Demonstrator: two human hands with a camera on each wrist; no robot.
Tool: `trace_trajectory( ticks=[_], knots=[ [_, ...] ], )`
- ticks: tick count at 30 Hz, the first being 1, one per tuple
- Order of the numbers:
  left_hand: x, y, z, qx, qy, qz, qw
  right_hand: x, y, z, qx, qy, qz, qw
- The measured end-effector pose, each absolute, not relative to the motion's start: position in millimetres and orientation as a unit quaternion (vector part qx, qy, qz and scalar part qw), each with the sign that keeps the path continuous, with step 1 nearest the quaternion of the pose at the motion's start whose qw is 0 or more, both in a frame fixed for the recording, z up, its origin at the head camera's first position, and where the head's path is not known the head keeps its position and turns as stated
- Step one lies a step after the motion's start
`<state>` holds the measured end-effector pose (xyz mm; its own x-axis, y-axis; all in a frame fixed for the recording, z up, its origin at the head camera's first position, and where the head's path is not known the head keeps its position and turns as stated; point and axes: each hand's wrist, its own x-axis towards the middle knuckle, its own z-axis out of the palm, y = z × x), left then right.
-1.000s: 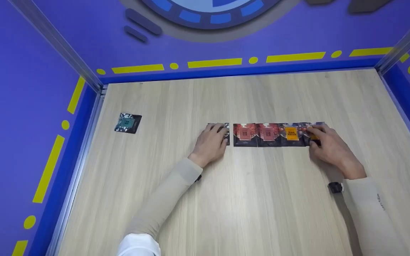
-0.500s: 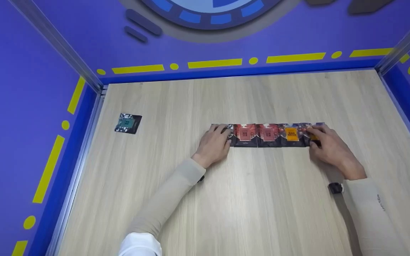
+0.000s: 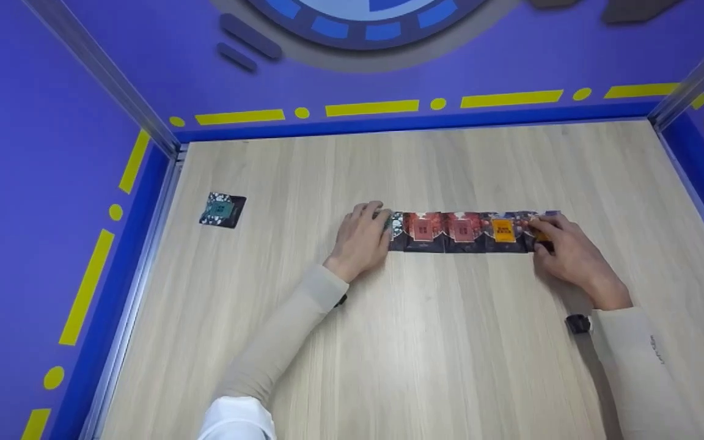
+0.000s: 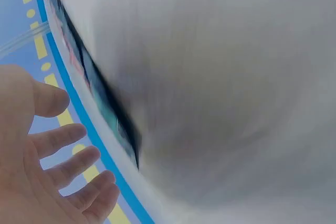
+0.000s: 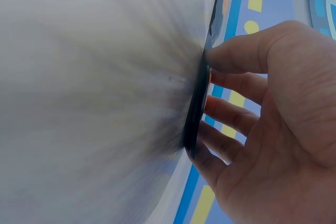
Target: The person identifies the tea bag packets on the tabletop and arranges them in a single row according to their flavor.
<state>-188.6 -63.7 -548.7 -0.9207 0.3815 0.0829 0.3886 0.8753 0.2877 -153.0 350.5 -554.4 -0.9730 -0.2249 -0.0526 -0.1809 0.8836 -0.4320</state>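
Flat dark printed sachets lie edge to edge in a row across the table. From the left, the row runs green-labelled sachet point(image 3: 396, 230), two red-labelled sachets point(image 3: 424, 231), then an orange-labelled sachet point(image 3: 503, 231) and a second orange one point(image 3: 542, 235) at the right end. My left hand point(image 3: 359, 241) hovers at the green end, partly covering that sachet; in the left wrist view its spread fingers point(image 4: 60, 140) stand apart from it. My right hand point(image 3: 577, 258) rests its fingertips on the end orange sachet, thumb at the near edge; the right wrist view shows the sachet edge point(image 5: 197, 106) beneath the fingers.
Another green-labelled sachet point(image 3: 222, 210) lies alone, slightly turned, on the left side of the wooden table point(image 3: 425, 342). Blue panels with yellow marks point(image 3: 372, 108) stand along the back and both sides, joined by metal corner posts.
My left hand first pushed the green sachet right, closing the gap to the red one, then lifted off it and shifted slightly left. My right hand stays on the end orange sachet.
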Motion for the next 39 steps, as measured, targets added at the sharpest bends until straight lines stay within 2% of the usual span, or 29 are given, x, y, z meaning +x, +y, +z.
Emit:
trace_trajectory(
  ticks=[10,21,32,39],
  knots=[
    [-213,-113,-535,-0.114,-0.981,-0.157,0.021,-155,351,-554,-0.092,0.970,-0.214,0.069],
    [-232,-200,-528,-0.018,-0.986,-0.165,0.035,-156,349,-554,-0.091,0.969,-0.217,0.077],
    [-231,-279,-527,0.085,-0.978,-0.185,0.056,-155,348,-555,-0.085,0.971,-0.211,0.081],
    [-227,-310,-533,0.138,-0.972,-0.189,0.036,-154,350,-554,-0.088,0.969,-0.217,0.072]
  ],
)
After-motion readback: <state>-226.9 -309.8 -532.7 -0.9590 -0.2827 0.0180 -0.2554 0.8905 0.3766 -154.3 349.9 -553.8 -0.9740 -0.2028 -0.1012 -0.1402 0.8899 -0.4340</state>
